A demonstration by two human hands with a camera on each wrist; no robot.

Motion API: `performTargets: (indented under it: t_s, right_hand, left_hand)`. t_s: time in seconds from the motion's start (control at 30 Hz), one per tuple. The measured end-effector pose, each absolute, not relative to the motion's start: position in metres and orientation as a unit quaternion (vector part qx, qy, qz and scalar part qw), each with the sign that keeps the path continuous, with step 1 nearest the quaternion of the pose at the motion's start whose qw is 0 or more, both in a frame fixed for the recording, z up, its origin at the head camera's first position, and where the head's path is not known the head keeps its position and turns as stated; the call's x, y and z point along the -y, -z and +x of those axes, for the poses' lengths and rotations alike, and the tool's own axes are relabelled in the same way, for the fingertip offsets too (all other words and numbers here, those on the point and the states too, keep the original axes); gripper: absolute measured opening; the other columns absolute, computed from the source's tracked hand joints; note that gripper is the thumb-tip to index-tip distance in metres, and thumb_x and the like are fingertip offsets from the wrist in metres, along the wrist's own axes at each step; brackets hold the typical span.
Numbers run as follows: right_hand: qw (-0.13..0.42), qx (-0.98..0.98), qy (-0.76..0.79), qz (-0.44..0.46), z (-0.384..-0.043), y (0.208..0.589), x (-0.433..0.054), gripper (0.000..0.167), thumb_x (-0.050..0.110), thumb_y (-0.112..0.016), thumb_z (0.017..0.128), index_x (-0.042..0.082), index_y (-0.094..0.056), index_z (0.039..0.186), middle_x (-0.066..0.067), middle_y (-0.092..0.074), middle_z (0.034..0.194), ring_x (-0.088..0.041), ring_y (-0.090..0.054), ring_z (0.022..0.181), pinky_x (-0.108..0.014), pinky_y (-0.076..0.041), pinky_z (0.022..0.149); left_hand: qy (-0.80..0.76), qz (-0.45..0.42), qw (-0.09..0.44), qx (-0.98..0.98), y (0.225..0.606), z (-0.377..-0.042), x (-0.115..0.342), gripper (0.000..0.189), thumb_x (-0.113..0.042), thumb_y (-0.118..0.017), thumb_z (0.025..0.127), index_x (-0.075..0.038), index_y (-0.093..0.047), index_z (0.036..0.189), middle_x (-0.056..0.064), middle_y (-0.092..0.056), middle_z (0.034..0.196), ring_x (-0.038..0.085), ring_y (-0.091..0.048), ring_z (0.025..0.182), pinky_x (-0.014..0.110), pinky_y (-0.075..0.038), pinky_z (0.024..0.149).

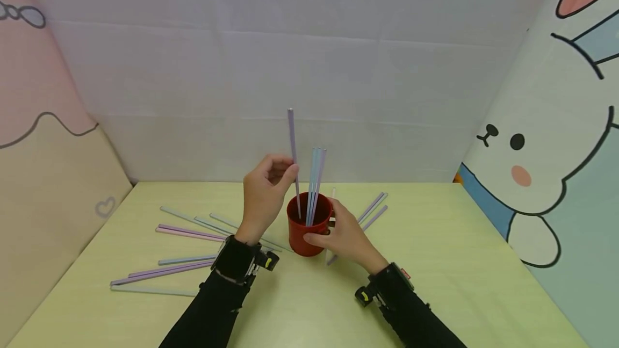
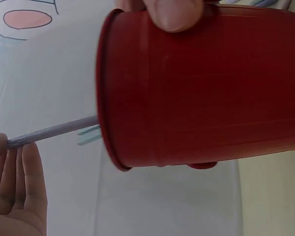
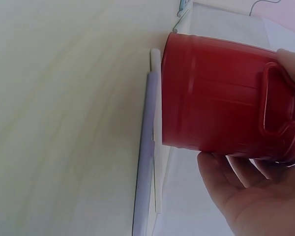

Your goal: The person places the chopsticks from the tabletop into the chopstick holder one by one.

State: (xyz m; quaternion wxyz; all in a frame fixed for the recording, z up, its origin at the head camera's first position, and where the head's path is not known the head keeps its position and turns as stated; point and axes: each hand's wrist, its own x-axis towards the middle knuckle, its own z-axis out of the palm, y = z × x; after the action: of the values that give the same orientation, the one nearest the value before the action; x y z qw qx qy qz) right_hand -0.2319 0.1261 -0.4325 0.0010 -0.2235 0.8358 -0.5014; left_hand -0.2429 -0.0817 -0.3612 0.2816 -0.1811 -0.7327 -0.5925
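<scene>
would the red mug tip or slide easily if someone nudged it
The red mug would probably keep its shape, since it looks smooth and rigid. On its own, a hard nudge might tip it, as the thin sticks inside stand well above it. With the right hand gripping it, though, it seems unlikely to go over.

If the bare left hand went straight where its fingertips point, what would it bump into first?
Probably the thin, pale blue sticks standing in the round red cup, though depth is hard to judge.
</scene>
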Motion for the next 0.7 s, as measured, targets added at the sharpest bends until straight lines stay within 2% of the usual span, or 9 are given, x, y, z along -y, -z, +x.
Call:
performTargets:
  t_s: [0.2,0.47,0.7]
  right_hand:
    - [0.005,-0.834,0.503,-0.227,-0.231,0.432,-0.126,0.082,0.019,-0.091,0.086,0.012,-0.047,0.154,-0.004,-0.06,0.144,-0.024,-0.061,0.131,-0.044,-0.058,0.104]
    - [0.004,-0.834,0.499,-0.237,-0.231,0.432,-0.126,0.081,0.019,-0.09,0.087,0.011,-0.046,0.154,-0.004,-0.06,0.144,-0.024,-0.063,0.13,-0.041,-0.059,0.102]
    - [-0.004,-0.833,0.498,-0.24,-0.23,0.43,-0.127,0.081,0.02,-0.09,0.087,0.008,-0.047,0.154,-0.008,-0.061,0.143,-0.028,-0.063,0.129,-0.046,-0.058,0.103]
  left_hand:
    - [0.563,-0.179,0.25,0.768,0.38,-0.252,0.077,0.017,-0.021,-0.074,0.102,-0.008,-0.073,0.113,0.005,-0.077,0.099,0.018,-0.073,0.087,0.026,-0.062,0.082]
    - [0.547,-0.155,0.233,0.789,0.392,-0.256,0.074,0.015,-0.021,-0.077,0.1,-0.008,-0.075,0.109,0.005,-0.078,0.096,0.019,-0.072,0.085,0.029,-0.063,0.079]
    - [0.551,-0.136,0.217,0.794,0.397,-0.258,0.073,0.016,-0.02,-0.077,0.1,-0.008,-0.075,0.109,0.007,-0.078,0.097,0.02,-0.073,0.086,0.037,-0.064,0.081]
